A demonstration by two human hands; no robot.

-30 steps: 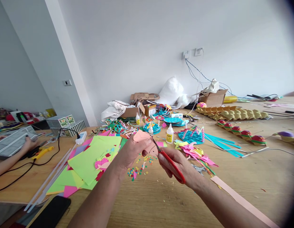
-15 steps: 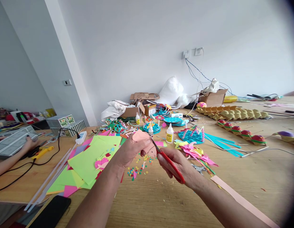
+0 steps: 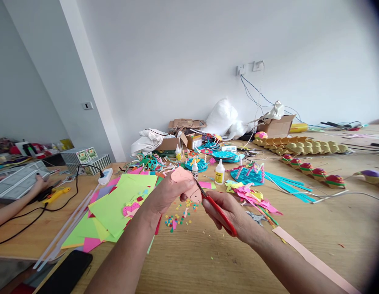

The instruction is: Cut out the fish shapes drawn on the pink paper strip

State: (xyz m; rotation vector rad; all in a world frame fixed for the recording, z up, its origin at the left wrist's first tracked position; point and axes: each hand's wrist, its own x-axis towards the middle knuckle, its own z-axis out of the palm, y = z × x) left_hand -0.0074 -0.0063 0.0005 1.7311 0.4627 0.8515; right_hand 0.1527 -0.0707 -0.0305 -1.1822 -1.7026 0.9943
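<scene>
My left hand (image 3: 172, 192) is closed on a piece of peach paper (image 3: 180, 174) that has dark drawn lines on its lower part. In my right hand (image 3: 224, 212) is a pair of red-handled scissors (image 3: 220, 212), its blades against the right edge of that paper. How far the blades are parted cannot be made out. Beneath the hands, small round confetti dots (image 3: 173, 222) and paper scraps lie on the wooden table (image 3: 189, 265). A white glue bottle with a yellow label (image 3: 219, 173) stands just beyond the right hand.
Green paper sheets (image 3: 112, 212) and a black phone (image 3: 67, 271) lie to the left. Teal woven pieces (image 3: 247, 175), egg-carton strips (image 3: 318, 148) and a peach strip (image 3: 311, 257) are on the right. At far left, another person's hand (image 3: 39, 185) holds a grey panelled object.
The view has shifted very slightly. Both hands, the peach paper and the scissors keep nearly the same places, with the scissor handles turned a touch to the left.
</scene>
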